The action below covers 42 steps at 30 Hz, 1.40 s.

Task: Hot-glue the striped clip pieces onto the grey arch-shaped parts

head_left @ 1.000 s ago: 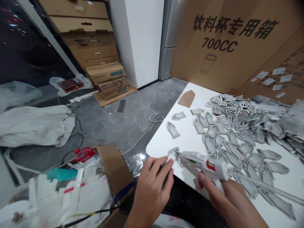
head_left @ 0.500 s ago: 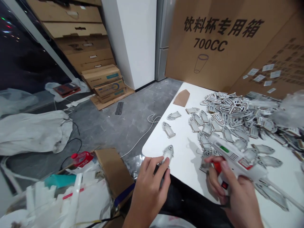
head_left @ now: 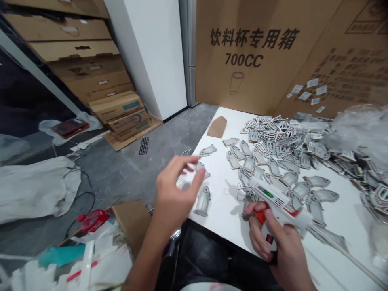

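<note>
Gripping the white glue gun [head_left: 277,202] by its handle, the right hand [head_left: 281,250] holds it over the white table [head_left: 224,210], nozzle toward the pile of cutouts [head_left: 291,149]. The left hand [head_left: 172,194] hovers with fingers loosely spread, empty, just beside a lone cutout [head_left: 202,200] near the table's edge.

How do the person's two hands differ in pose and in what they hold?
The right hand grips a white glue gun low by the table; the left hand is lifted, fingers loosely open, gripping nothing visible. The left hand looks motion-blurred, the right sharp. Both are bare.
</note>
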Motion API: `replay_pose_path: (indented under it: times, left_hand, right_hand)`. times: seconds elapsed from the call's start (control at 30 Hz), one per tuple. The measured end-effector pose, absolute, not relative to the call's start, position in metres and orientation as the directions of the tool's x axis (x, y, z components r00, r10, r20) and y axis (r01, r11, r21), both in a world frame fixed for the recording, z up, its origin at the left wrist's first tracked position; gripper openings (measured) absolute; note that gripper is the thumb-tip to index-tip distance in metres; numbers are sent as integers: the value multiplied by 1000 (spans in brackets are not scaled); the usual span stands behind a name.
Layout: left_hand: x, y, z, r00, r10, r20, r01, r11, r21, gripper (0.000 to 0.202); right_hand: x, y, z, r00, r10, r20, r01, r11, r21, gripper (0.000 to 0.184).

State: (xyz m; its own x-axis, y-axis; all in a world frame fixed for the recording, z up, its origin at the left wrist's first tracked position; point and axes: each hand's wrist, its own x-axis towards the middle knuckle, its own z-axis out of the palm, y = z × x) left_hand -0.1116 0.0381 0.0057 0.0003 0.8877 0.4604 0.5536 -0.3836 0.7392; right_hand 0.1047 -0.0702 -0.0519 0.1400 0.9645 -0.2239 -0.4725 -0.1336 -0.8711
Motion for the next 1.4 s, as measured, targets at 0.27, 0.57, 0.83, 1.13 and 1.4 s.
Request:
replay_pose_path:
  times: [0.27,0.57,0.83,1.13,1.4]
  left_hand:
    - [-69,244,-12,-53,998,-18,600,46,799,44]
    - [-75,283,-45,31,987,-159,551,116,827,34]
    - [-106,248,6,196,981,-14,447,-77,891,18]
    - [-113,191,66,752,656,-56,462,-465,755,24]
    - [-90,175,55,869,392,-303,479,-511,714,27]
  right_hand:
    - [111,-68,-64,96,976,-193,-465,-127,-876,31]
    - [105,-62,-54,115,969,-217,-466,-140,-874,38]
    - [110,-66,-67,133,965,-224,-468,-138,-873,33]
    - [107,-73,-55,156,962,-222,-459,-128,-879,34]
    - [107,-82,-52,173,958,-230,-460,-128,-879,32]
